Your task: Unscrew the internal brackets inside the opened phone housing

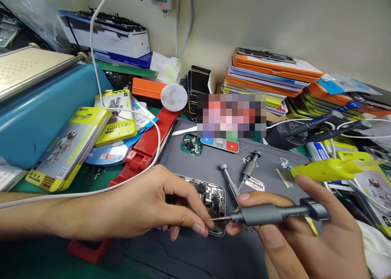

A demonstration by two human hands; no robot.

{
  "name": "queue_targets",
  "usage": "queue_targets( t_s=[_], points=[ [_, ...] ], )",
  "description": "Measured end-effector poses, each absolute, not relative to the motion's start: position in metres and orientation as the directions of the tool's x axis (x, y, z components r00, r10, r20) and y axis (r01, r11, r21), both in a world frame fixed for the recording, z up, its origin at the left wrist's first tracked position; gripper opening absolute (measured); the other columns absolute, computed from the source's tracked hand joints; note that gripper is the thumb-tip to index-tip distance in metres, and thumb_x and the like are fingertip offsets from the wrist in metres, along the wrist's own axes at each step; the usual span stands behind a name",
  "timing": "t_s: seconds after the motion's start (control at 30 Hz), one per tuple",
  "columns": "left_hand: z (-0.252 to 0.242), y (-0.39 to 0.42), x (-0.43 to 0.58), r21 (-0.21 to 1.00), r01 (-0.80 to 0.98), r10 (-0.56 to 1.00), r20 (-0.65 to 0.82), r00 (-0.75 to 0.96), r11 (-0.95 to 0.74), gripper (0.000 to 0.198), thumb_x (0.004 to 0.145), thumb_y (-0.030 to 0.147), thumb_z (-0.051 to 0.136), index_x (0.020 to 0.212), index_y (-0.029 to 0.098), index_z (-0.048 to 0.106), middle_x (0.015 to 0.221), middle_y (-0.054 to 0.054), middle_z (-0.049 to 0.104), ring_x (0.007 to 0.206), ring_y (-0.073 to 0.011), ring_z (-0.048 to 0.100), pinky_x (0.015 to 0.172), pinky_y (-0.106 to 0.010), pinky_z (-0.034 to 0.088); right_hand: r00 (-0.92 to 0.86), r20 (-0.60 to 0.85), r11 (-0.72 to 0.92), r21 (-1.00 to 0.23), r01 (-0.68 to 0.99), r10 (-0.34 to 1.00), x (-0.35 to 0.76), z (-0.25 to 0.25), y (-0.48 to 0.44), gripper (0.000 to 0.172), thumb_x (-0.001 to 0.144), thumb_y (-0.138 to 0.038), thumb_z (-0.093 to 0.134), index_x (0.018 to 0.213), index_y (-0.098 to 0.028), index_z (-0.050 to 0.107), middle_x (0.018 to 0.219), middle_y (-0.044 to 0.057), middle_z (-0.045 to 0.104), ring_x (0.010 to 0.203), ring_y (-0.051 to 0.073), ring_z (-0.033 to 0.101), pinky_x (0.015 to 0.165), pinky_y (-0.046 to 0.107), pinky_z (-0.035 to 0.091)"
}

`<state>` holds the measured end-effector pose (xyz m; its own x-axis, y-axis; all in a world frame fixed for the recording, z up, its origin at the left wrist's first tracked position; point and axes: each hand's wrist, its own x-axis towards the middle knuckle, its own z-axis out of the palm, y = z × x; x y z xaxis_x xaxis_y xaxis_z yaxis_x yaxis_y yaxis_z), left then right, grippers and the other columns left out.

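My right hand [308,230] grips a grey precision screwdriver [262,214], held nearly level with its thin shaft toward the left. The screwdriver's tip meets the fingertips of my left hand [161,205], whose thumb and index finger are pinched together. Whatever is between those fingers is too small or hidden to make out. Beneath them lies an opened phone [210,195] with its inner parts exposed, partly covered by my left hand. Two more screwdrivers, one upright-looking [229,181] and one slanted [250,167], rest on the grey mat [195,258] beyond the phone.
A razor blade [255,184] and a small circuit board [192,145] lie on the mat. At right are a yellow bottle [324,170] and a black tool holder [282,133]. Yellow battery boxes [70,148] and a red clamp [146,148] stand left. A white cable [91,38] crosses my left forearm.
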<state>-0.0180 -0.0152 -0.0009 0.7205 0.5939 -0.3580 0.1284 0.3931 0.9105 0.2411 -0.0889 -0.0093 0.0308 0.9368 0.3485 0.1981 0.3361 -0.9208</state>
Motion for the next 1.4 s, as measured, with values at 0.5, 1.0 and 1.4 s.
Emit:
queue_targets(
  t_s=[0.5,1.0,1.4],
  points=[
    [-0.003,-0.017,-0.018,0.891,0.096,0.585,-0.369,0.722,0.444,0.022,0.093,0.042,0.09,0.102,0.023,0.092,0.1,-0.007,0.088,0.067,-0.012,0.071,0.058,-0.019,0.055,-0.043,0.314,0.317,-0.932,0.173,0.948,0.241,-0.011,-0.089,0.063,0.107,-0.013,0.062,0.164,-0.033,0.045,0.112,0.008,0.086,0.079,0.023,0.087,0.072,0.028,0.075],
    [0.002,-0.016,-0.018,0.892,0.122,0.565,-0.377,0.734,0.436,0.017,0.096,0.042,0.088,0.102,0.027,0.093,0.103,-0.005,0.088,0.067,-0.0092,0.072,0.058,-0.017,0.049,-0.07,0.241,0.246,-0.967,0.069,0.968,0.242,-0.014,-0.083,0.062,0.11,-0.018,0.058,0.166,-0.038,0.042,0.117,0.008,0.085,0.079,0.022,0.087,0.075,0.031,0.074],
    [0.0,-0.016,-0.02,0.87,0.077,0.526,-0.363,0.769,0.488,0.016,0.096,0.04,0.09,0.105,0.027,0.092,0.106,-0.006,0.089,0.065,-0.0075,0.072,0.06,-0.014,0.054,0.059,-0.14,-0.123,-0.964,-0.237,0.988,0.227,0.005,-0.09,0.06,0.102,-0.033,0.076,0.155,-0.046,0.051,0.107,0.004,0.084,0.076,0.02,0.083,0.078,0.036,0.072]
  ],
)
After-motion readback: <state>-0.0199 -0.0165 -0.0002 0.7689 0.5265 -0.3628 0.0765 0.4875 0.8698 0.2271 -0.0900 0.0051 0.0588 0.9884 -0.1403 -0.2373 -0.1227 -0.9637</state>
